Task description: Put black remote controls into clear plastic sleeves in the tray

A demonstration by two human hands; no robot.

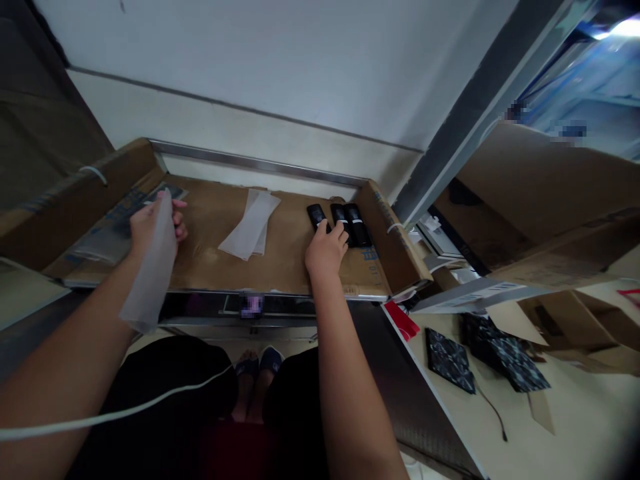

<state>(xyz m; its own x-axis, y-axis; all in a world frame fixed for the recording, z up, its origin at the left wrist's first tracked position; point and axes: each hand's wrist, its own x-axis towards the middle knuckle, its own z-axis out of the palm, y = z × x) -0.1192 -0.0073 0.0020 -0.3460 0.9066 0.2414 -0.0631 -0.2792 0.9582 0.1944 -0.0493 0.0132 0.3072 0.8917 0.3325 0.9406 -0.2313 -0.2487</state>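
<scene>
Closest to the lens in the head view, a white cable (pixel 150 402) crosses in front of the left forearm and the lap, its slack, I judge, leaving the arm free. From my distant station I see the left hand (pixel 142 225) closed on the top of a translucent sleeve (pixel 149 287), which drapes along the forearm; pinching one end probably keeps the rest loose. The right hand (pixel 326 255) lays its fingers on the leftmost black handset (pixel 315 213), but I cannot tell whether it grips or merely touches. Two more black handsets (pixel 359 229) lie side by side near the right cardboard wall (pixel 393 237), likely grouped there to suit that hand's reach. Between the hands, more sleeves (pixel 251 229) overlap at an angle on the cardboard-lined worktop (pixel 205 213), perhaps so that one lifts away easily. I take the raised walls as a guard against things sliding off.
</scene>
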